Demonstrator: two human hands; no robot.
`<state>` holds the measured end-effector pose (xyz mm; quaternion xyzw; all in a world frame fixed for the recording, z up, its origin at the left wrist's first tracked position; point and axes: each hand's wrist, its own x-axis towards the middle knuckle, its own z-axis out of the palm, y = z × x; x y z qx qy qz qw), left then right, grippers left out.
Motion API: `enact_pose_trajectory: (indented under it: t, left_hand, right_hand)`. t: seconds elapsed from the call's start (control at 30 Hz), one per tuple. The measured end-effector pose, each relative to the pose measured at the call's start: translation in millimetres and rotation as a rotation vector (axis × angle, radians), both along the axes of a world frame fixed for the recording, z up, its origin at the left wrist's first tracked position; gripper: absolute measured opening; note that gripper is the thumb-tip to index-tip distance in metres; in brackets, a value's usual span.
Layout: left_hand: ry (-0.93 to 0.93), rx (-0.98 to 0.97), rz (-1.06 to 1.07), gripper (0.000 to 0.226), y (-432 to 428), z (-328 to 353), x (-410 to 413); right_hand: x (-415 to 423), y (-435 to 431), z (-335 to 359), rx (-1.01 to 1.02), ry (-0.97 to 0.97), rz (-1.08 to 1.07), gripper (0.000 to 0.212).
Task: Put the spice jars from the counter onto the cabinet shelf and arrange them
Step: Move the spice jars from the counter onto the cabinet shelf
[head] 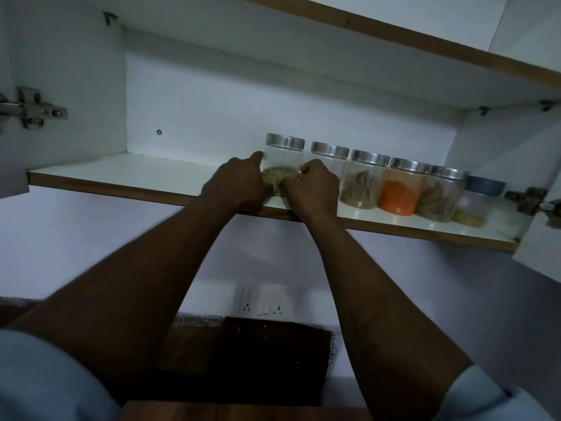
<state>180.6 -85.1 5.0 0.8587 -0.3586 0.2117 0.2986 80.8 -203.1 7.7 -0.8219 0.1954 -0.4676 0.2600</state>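
Observation:
Several clear spice jars with silver lids stand in a row on the white cabinet shelf (121, 170). The leftmost jar (283, 161) has green-brown seeds at its bottom. My left hand (238, 185) holds its left side and my right hand (312, 186) grips its right side, both from the front. To the right stand a jar mostly hidden by my right hand (329, 156), a jar of brown pieces (362, 180), a jar of orange powder (400, 188), another brown-filled jar (440, 194) and a blue-lidded jar (478, 202).
The shelf's left half is bare. Door hinges sit at the left (30, 109) and right (529, 199) sides of the cabinet. An upper shelf (394, 34) runs overhead. Below are a wall socket (267, 300) and a dark counter (243, 360).

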Motion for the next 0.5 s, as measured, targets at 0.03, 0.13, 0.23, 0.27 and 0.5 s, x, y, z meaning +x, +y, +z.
enact_pose_trajectory:
  t: [0.03, 0.13, 0.23, 0.27, 0.5]
  left_hand:
    - [-0.001, 0.008, -0.001, 0.078, 0, 0, 0]
    - [0.003, 0.018, 0.029, 0.078, 1, 0, -1]
    - [-0.079, -0.047, 0.110, 0.063, -1, 0, -5]
    - [-0.112, -0.099, 0.144, 0.056, -1, -1, -6]
    - [-0.321, -0.124, 0.149, 0.020, 12, -9, -33]
  right_hand:
    - [1, 0, -1, 0.001, -0.006, -0.011, 0.032]
    - [2, 1, -3, -0.003, -0.032, -0.037, 0.028]
    - [3, 1, 0, 0.003, -0.103, -0.048, 0.028]
    - [2, 1, 0, -0.007, -0.133, -0.043, 0.026]
    - [-17, 1, 1, 0.002, -0.263, 0.166, 0.012]
